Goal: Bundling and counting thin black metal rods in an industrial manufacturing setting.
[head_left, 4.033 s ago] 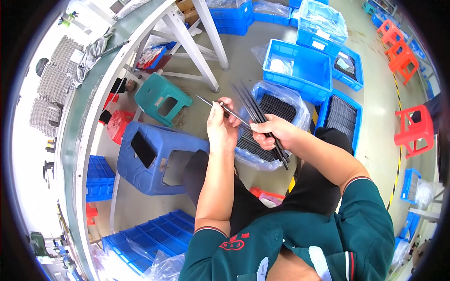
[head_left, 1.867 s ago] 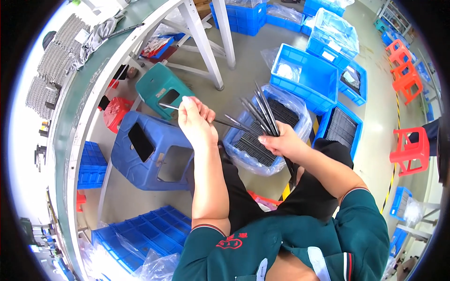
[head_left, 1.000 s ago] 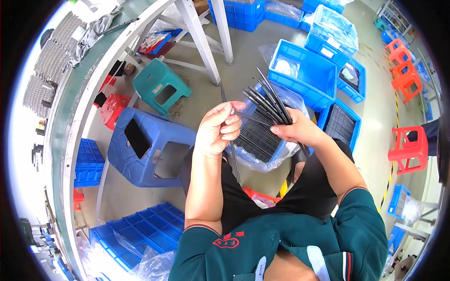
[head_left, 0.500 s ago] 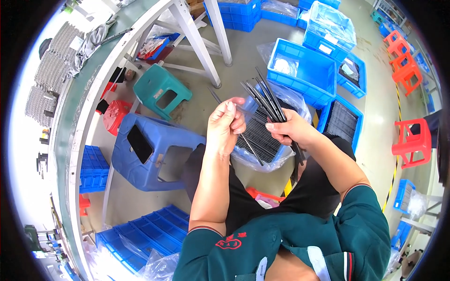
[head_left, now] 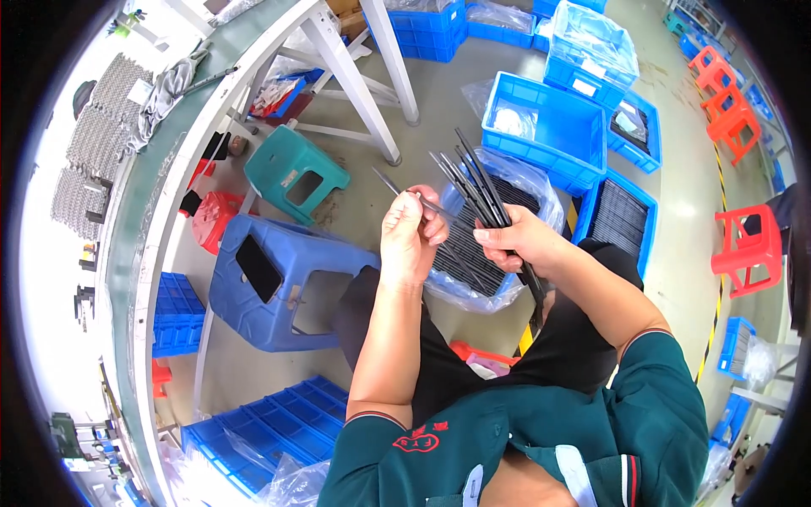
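Note:
My left hand [head_left: 411, 235] is closed, pinching a single thin dark rod [head_left: 385, 179]. One end of that rod sticks out up and to the left; its other end is blurred. My right hand [head_left: 517, 242] wraps round a bundle of long black rods [head_left: 480, 188], whose upper ends fan out above the fist and whose lower ends hang toward my knee. Below both hands, between my legs, a plastic-lined blue crate [head_left: 509, 291] holds rows of similar dark rods [head_left: 470, 269]. The hands are close together but apart.
A blue stool [head_left: 321, 253] with a black phone [head_left: 258, 268] on it stands left, a green stool [head_left: 296, 173] beyond. Blue crates [head_left: 545, 139] line the far right, one filled with dark rods [head_left: 617, 211]. A white-framed workbench [head_left: 156, 253] runs along the left; red stools [head_left: 748, 249] stand right.
The rod in my left hand has tilted from steep toward flatter, its lower end swinging up and right. My right hand keeps the bundle, nearly still. The view has shifted slightly.

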Motion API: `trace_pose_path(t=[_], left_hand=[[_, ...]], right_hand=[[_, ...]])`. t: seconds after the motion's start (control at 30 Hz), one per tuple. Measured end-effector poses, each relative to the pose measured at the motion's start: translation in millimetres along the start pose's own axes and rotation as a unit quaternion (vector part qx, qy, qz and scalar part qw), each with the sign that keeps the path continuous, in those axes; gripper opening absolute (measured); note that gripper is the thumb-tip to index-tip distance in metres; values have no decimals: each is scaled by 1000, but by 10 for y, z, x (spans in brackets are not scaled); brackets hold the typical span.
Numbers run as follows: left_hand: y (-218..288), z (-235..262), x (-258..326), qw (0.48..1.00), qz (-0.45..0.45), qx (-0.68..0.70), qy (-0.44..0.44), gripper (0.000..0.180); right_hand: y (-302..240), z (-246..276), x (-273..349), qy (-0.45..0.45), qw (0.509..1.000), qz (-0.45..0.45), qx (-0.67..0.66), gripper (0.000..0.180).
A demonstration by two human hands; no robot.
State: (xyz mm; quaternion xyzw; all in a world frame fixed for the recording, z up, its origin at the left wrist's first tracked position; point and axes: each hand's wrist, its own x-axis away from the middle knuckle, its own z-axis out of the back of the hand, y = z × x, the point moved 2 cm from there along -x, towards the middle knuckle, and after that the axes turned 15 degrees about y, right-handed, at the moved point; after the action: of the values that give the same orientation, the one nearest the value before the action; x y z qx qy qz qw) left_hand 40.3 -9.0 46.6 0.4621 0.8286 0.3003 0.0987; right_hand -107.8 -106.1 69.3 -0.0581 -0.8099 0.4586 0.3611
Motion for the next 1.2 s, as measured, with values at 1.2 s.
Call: trace_pose_path(t=[1.2], left_hand=[[-175, 2, -23, 977, 150, -140, 53, 28]], right_hand=[[-277, 395, -373, 81, 972, 113, -188, 23]])
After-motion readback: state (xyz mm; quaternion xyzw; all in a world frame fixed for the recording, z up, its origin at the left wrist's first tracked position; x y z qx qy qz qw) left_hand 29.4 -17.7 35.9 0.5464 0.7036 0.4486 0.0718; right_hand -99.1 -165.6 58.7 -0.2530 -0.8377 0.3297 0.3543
